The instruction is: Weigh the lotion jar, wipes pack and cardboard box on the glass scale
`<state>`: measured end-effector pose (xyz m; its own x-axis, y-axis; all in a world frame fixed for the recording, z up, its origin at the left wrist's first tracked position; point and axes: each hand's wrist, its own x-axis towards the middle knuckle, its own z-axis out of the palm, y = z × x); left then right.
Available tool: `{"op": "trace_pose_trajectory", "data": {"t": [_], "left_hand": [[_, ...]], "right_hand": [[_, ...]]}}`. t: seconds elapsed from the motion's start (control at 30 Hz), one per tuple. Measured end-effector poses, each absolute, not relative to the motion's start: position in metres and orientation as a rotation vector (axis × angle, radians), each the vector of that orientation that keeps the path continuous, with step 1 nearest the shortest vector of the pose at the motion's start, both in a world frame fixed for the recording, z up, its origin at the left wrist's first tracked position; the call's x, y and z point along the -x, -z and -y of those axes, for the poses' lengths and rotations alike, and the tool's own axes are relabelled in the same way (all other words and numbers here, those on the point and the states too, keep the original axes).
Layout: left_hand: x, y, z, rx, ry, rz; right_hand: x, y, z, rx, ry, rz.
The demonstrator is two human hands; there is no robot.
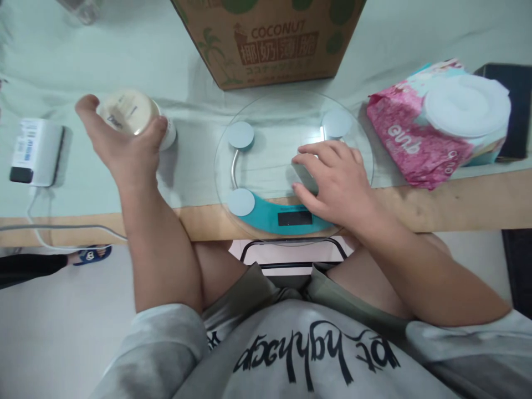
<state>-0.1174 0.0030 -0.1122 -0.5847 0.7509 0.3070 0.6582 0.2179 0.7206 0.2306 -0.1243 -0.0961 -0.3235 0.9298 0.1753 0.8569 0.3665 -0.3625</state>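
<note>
My left hand [128,138] is wrapped around a white jar [169,133] with a cream-coloured lid [128,111], thumb on its right side and fingers on its left. The jar stands upright on the cloth; part of it is hidden by the hand. In front of me lies a round glass bathroom scale [272,166] with grey discs, a teal strip and a dark display [295,218]. Over the right part of its glass rests my right hand [332,177], palm down, fingers slightly bent and apart, with nothing visible in it.
A cardboard box [278,55] stands behind the scale. On the right are a pink wipes pack [411,133] with a white lid and a dark box [515,111]. A white power bank [37,152] with a cable lies left. A person's foot [91,255] shows below the table.
</note>
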Motion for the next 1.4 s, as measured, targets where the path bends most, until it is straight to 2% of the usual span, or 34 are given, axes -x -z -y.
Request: {"op": "trace_pose_trajectory", "data": {"t": [0.17, 0.33, 0.37, 0.43, 0.63, 0.87, 0.97, 1.07, 1.17, 1.4], "left_hand": [[0.133, 0.096, 0.0, -1.443, -1.392, -2.237], [0.089, 0.079, 0.016, -1.928, -1.47, -1.438], [0.072, 0.079, 0.02, -1.902, -1.501, -1.298], [0.036, 0.08, 0.03, -1.812, -1.331, -1.139], [-0.028, 0.083, 0.062, -1.871, -1.16, -1.108], [-0.018, 0.089, 0.058, -1.91, -0.884, -0.912], [0.009, 0.107, 0.035, -1.834, -1.083, -1.01], [0.027, 0.127, 0.024, -1.757, -1.305, -1.434], [0.027, 0.133, 0.03, -1.809, -1.162, -1.629], [0.022, 0.132, 0.033, -1.86, -1.059, -1.72]], "right_hand": [[-0.246, 0.093, 0.116, 1.496, -0.522, 2.083], [-0.262, 0.093, 0.105, 1.587, -0.628, 1.834], [-0.262, 0.092, 0.105, 1.61, -0.644, 1.818], [-0.261, 0.093, 0.105, 1.609, -0.665, 1.834], [-0.261, 0.093, 0.107, 1.555, -0.645, 1.909], [-0.259, 0.088, 0.105, 1.652, -0.664, 1.923], [-0.259, 0.09, 0.104, 1.647, -0.644, 1.923], [-0.26, 0.092, 0.103, 1.645, -0.631, 1.928], [-0.26, 0.09, 0.103, 1.663, -0.624, 1.955], [-0.257, 0.085, 0.103, 1.71, -0.585, 2.019]]}}
